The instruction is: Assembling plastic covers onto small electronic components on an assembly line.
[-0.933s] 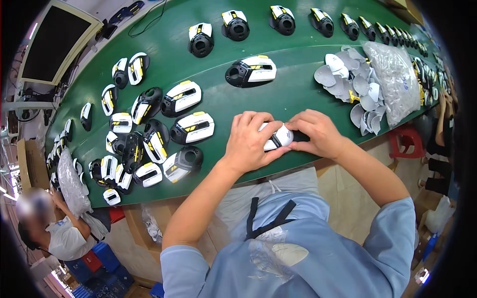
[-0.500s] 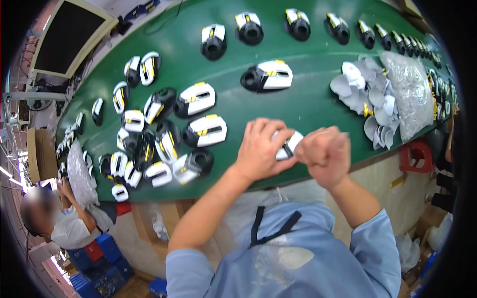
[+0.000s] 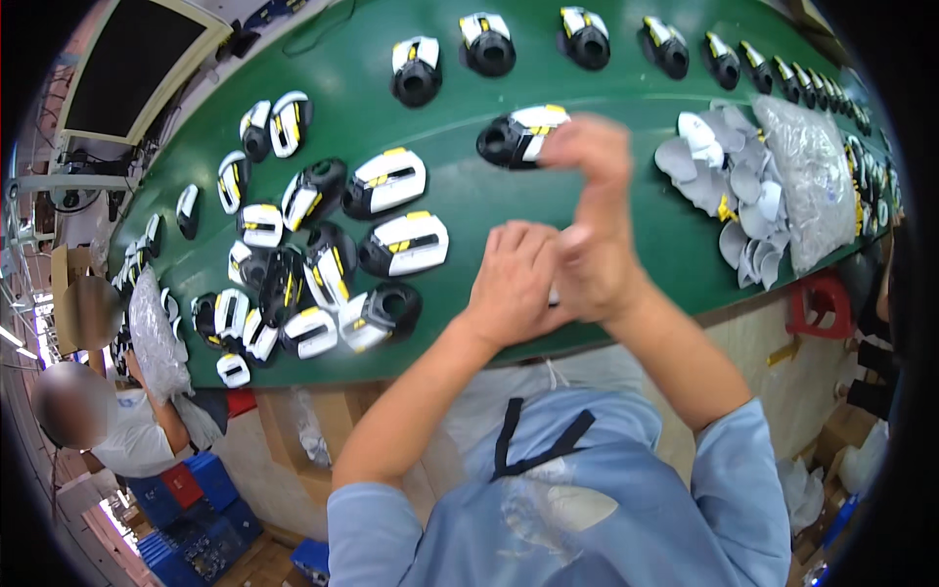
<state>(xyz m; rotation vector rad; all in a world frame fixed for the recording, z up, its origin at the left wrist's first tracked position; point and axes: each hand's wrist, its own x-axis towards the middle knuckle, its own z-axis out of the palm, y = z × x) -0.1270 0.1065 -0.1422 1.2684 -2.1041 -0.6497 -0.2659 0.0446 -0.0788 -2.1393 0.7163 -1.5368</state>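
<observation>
My left hand [image 3: 513,282] is closed at the table's near edge around a white and dark plastic housing [image 3: 554,293]. Only a small pale bit of that piece shows. Smeared by motion, my right hand [image 3: 601,220] rises just right of it, its fingers bent over toward the left and apart from the thumb. I see nothing between them. Beyond its fingertips lies a black, white and yellow plastic housing [image 3: 518,137], partly covered by the hand. Two similar long housings, an upper one [image 3: 387,183] and a lower one [image 3: 406,245], lie to the left of my left hand.
Several more housings [image 3: 318,274] crowd the left of the green table [image 3: 460,323], and a row [image 3: 589,41] runs along its far side. To the right are a pile of grey-white shells [image 3: 729,171] and a clear plastic bag [image 3: 807,186]. Another person [image 3: 137,426] works at far left.
My right hand has gone from a fist beside the piece to a raised hand with its fingers stretched up and bent left. The left hand has stayed nearly in place.
</observation>
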